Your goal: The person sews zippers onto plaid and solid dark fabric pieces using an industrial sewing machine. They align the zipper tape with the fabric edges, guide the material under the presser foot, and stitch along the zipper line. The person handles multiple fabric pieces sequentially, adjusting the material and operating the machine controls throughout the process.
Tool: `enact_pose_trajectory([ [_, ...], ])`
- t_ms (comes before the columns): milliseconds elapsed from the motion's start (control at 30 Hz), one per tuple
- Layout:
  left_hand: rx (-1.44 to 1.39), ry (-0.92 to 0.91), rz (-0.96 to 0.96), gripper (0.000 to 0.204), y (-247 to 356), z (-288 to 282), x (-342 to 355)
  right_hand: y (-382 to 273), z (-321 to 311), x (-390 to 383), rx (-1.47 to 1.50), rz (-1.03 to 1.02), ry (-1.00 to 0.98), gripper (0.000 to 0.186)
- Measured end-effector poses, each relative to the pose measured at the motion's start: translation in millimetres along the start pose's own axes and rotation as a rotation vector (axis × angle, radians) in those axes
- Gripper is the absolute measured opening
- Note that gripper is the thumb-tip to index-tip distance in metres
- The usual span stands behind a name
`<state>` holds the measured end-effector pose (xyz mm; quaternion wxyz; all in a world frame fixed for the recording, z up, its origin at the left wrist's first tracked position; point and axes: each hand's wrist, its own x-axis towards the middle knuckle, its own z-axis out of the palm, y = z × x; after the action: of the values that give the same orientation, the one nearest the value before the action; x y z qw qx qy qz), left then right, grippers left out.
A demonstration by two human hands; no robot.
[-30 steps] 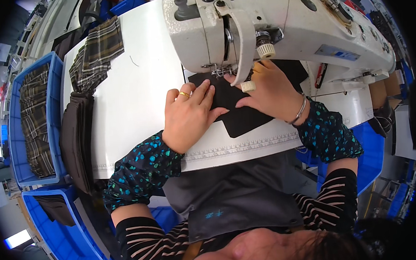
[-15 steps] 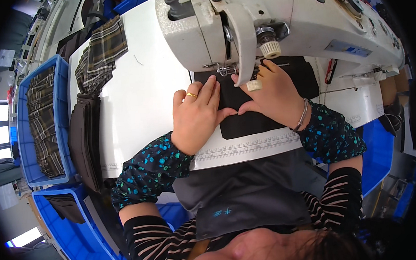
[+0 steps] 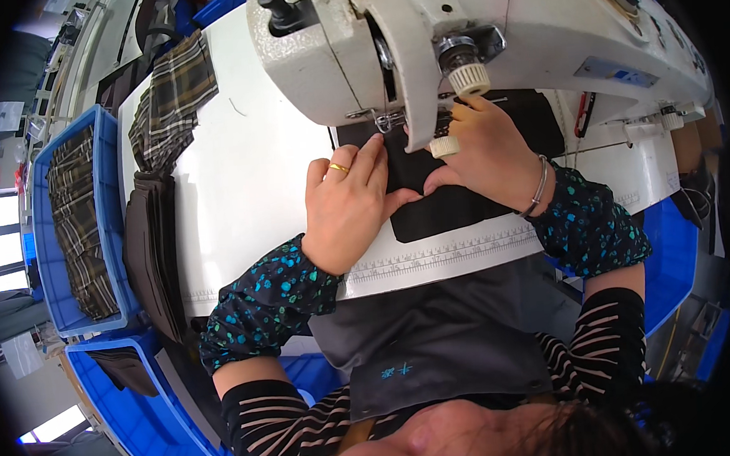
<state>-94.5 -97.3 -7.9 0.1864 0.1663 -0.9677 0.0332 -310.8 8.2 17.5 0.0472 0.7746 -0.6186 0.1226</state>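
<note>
A dark piece of fabric (image 3: 448, 216) lies under the needle area of a white sewing machine (image 3: 322, 72). My left hand (image 3: 348, 197), a ring on one finger, lies flat at the fabric's left side. Its fingers stretch toward the presser foot (image 3: 385, 123), and its thumb points right. On the right part of the fabric rests my right hand (image 3: 498, 155), fingers spread forward, some partly hidden behind the machine head. The two thumb tips nearly meet over the fabric. Neither hand grips anything visible.
At left stand a blue bin (image 3: 115, 210) of plaid pieces and another blue bin (image 3: 155, 416). A stack of dark cloth (image 3: 151, 249) and plaid fabric (image 3: 179, 89) lie on the table's left. A ruler strip (image 3: 434, 257) runs along the front edge. A red-and-black cutter (image 3: 584, 114) lies right.
The view has shifted slightly, so the machine head appears farther left. My right hand sits a little farther right against the machine. Both hands stay on the fabric.
</note>
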Motion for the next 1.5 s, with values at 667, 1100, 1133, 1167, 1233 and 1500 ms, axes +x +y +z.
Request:
enact_pose_trajectory([
  [667,0.001,0.006,-0.018,0.066,-7.3,-0.8,6.1,4.6,2.4,1.9,0.048,0.058,-0.029,0.065],
  [1100,0.012,0.021,-0.011,0.065,-9.5,0.2,9.3,16.8,4.0,3.2,0.042,0.055,0.087,0.052],
  [1133,0.013,0.017,-0.012,0.065,-9.9,-0.4,8.5,18.7,-3.6,4.7,0.087,0.137,0.089,0.048],
  [1167,0.015,0.012,-0.014,0.065,-10.6,-0.7,8.1,21.2,-7.5,6.5,0.132,0.219,0.090,0.044],
  [1233,0.011,0.022,-0.005,0.065,-10.1,-0.9,9.0,32.8,-6.4,5.7,0.200,0.245,0.374,0.028],
  [1500,0.013,0.003,-0.013,0.065,-8.2,-2.3,9.7,29.4,-2.6,6.0,0.431,0.354,0.483,0.016],
])
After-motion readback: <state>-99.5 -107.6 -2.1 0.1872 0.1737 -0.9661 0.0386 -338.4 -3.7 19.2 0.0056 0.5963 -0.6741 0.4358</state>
